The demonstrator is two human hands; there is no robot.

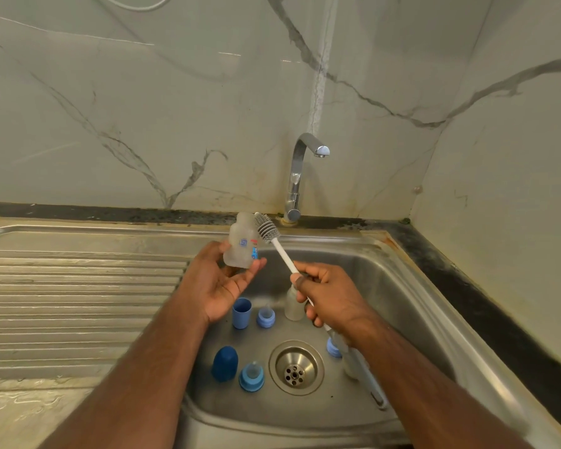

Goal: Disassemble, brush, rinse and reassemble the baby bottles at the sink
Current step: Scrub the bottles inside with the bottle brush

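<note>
Left hand (222,280) cradles clear plastic baby bottle (242,246) above the sink (402,286), grip curled round its base; right hand (329,294) clamped on bottle brush (268,229) handle; bottle likely light, rigid, slippery wet—hold mid-body.

We count three bottle bodies (242,243) (293,306) (350,364), two caps (241,312) (224,363), three teat rings (266,316) (251,376) (333,347), one brush (268,230), lower centre.

At 12 o'clock we see a chrome tap (300,176) before the veined marble wall (175,108); a ribbed draining board (78,303) lies at 9 o'clock.
</note>
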